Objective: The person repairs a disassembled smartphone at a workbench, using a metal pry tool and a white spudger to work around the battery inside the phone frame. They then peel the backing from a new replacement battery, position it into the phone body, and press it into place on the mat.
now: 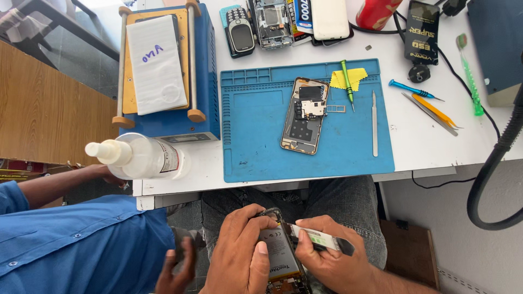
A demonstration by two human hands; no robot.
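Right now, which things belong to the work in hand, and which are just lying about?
In hand:
left hand
right hand
opened phone
flat tool

Lying about:
blue mat
phone back cover
green screwdriver
tweezers
spray bottle
keypad phone

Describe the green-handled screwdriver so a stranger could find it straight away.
Start at the blue work mat in the middle of the white table. Near its top right corner lies a yellow cloth, and the green-handled screwdriver rests across it, tip pointing toward the person. Unlike the blue screwdriver off the mat and the plain metal tool beside it, its handle is bright green.
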